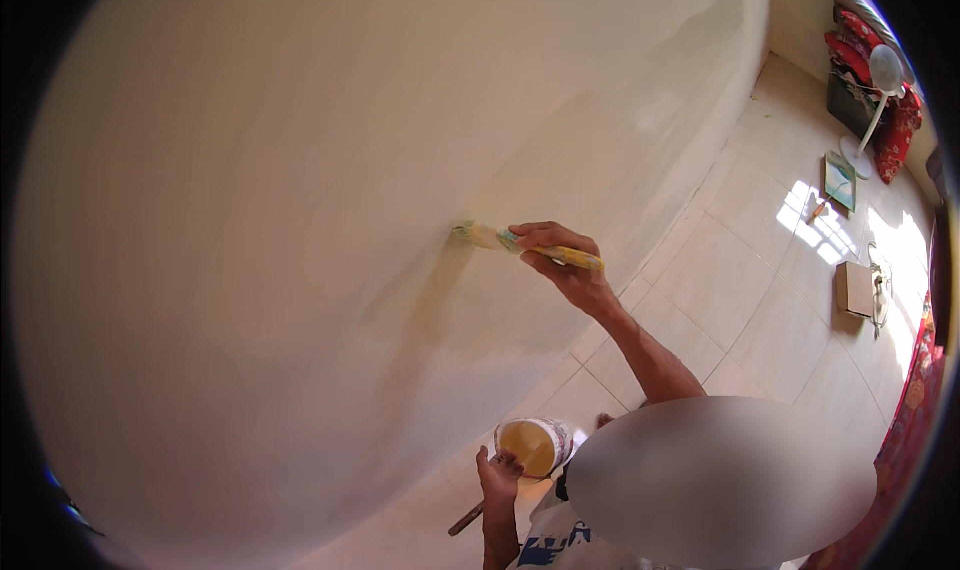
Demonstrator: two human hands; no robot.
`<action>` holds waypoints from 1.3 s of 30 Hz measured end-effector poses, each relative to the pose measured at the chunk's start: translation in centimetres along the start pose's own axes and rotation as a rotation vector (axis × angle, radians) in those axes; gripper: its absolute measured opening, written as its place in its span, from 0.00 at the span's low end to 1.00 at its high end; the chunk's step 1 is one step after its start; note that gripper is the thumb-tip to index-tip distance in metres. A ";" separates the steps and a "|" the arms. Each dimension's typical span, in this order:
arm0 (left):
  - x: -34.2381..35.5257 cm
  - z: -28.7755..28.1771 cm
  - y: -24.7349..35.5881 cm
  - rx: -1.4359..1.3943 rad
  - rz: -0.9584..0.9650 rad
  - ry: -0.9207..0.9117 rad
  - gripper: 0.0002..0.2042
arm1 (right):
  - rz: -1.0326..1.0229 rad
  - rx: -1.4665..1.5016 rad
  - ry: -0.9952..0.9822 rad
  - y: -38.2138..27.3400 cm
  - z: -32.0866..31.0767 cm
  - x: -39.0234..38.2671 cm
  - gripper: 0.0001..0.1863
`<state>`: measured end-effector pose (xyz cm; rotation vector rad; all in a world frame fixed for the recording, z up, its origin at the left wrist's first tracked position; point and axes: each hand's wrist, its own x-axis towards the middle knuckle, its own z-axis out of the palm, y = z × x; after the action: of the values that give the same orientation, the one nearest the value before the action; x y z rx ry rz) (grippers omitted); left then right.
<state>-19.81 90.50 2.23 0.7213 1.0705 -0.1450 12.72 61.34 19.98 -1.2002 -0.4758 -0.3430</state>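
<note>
My right hand (562, 260) is closed around the yellow, paint-smeared handle of a paintbrush (485, 235). Its bristle tip touches the pale wall (300, 170), where a darker, damp-looking band (600, 150) runs toward the upper right. Lower down, my left hand (500, 477) grips the near rim of a small white bucket (565, 440), fingers curled over the edge. Yellowish-cream liquid (530, 448) shows inside it. Beside my left wrist a brown stick-like handle (465, 519) sticks out; its other end is hidden.
Large pale tiles (700, 310) cover the floor along the wall. Further right are a white pedestal fan (885, 72), red patterned cushions (900, 135), a flat blue-green item (840, 182), an orange-handled tool (819, 210) and a brown box (854, 290). A blurred oval covers the lower right.
</note>
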 end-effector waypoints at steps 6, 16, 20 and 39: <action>-1.7 2.0 0.2 0.001 0.004 0.052 0.27 | 0.045 -0.048 0.106 -1.3 -6.5 3.7 0.09; -3.0 4.4 -0.3 -0.054 0.031 0.119 0.27 | 0.114 -0.118 0.104 -1.8 -11.5 6.9 0.08; -3.6 5.3 -0.2 -0.074 0.033 0.112 0.27 | 0.118 -0.133 0.097 -1.9 -12.3 8.4 0.08; -5.1 8.1 3.0 -0.100 -0.008 0.061 0.27 | -0.350 -0.562 0.221 -2.2 -0.4 9.6 0.12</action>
<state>-14.94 86.76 10.15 0.6346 1.1312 -0.0760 19.92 60.17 26.68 -1.5980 -0.4068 -0.9465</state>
